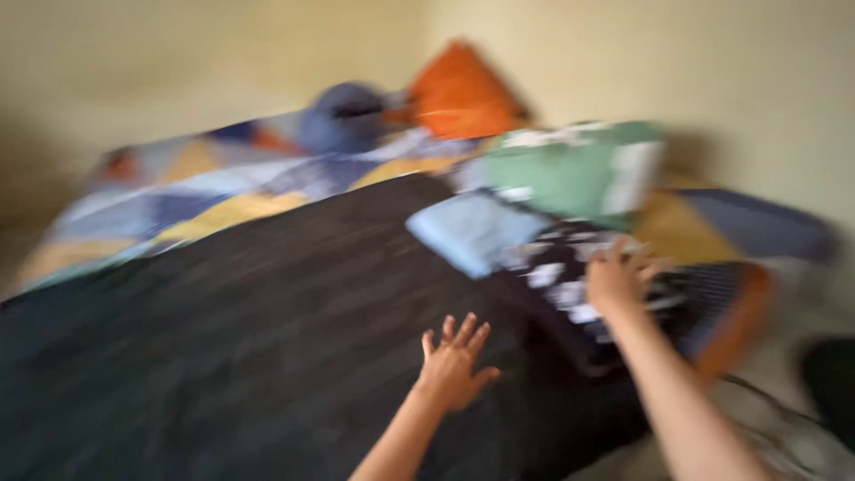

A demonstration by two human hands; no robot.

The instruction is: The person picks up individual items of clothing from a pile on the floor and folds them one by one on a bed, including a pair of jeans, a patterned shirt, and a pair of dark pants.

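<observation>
Now the picture is very blurry. On the left, the left hand (454, 361) lies flat on the dark blanket (223, 338) on the bed (134, 200), fingers (465, 328) spread wide and holding nothing. To the right, the right hand (616, 281) rests on a black and white folded cloth (570, 285), but I cannot tell if it grips it. Just behind lie a light blue cloth (472, 232) and a green one (561, 169). The pile sits near the bed's edge, so a push could make it slide off.
</observation>
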